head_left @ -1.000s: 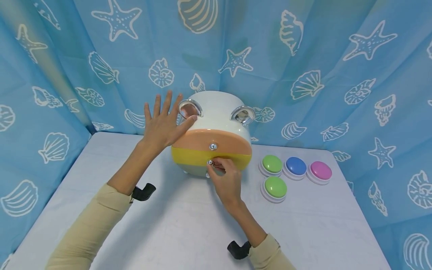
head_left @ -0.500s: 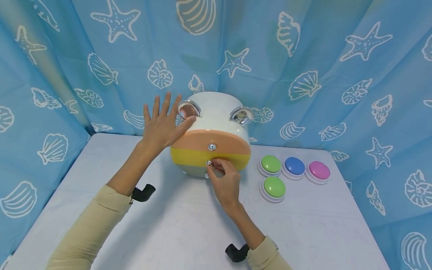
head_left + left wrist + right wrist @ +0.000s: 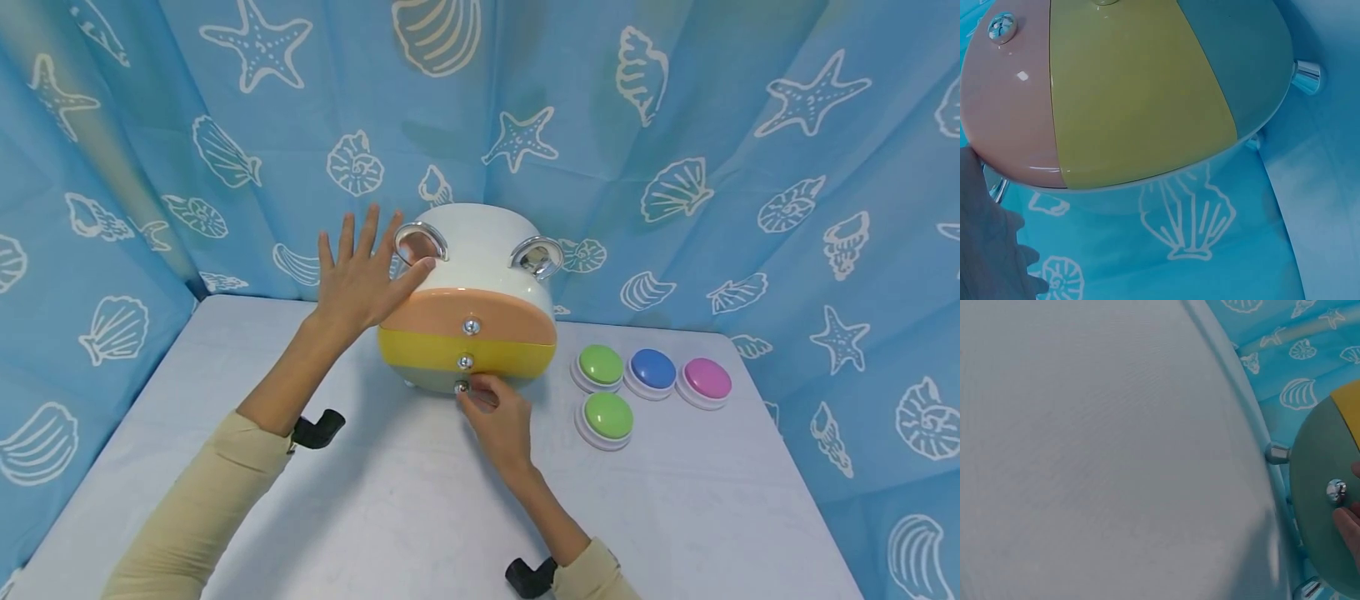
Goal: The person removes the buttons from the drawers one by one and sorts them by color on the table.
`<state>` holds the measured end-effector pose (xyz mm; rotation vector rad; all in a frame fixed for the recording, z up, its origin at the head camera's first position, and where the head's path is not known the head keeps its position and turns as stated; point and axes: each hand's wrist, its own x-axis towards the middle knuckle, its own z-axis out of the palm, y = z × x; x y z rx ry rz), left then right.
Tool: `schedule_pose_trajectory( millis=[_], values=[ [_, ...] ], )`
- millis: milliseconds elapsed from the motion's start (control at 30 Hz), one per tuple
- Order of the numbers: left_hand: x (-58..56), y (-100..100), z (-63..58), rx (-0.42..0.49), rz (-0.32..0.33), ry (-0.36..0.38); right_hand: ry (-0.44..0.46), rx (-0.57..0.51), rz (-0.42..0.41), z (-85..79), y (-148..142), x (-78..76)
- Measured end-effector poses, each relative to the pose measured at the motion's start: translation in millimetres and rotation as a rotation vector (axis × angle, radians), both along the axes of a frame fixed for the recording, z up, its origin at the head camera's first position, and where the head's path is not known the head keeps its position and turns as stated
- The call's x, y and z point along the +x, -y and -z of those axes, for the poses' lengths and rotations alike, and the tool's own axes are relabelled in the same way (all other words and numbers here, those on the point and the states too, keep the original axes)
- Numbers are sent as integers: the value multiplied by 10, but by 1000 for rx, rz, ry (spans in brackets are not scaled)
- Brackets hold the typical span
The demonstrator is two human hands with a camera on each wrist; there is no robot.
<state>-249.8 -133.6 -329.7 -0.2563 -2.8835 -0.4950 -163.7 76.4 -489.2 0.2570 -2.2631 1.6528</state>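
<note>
Curling round a shiny silver knob [image 3: 462, 387] on the grey-green lowest panel [image 3: 427, 379] of a glossy white rounded cabinet [image 3: 480, 242], the right hand [image 3: 504, 417] is being held low; whether the knob is being touched cannot be told. The left hand [image 3: 356, 287], fingers spread, is being rested against the cabinet's left side. The cabinet is being supported by a white cloth-covered table [image 3: 420, 517], left of two domed green buttons [image 3: 608, 415].
</note>
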Motion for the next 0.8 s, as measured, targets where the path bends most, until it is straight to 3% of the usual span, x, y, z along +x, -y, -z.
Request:
schedule_pose_trajectory(
  millis=[367, 800],
  values=[
    [-2, 3, 0, -3, -5, 7, 88, -129, 47, 172, 118, -32],
    [1, 6, -7, -13, -9, 5, -28, 68, 146, 209, 165, -69]
  ],
)
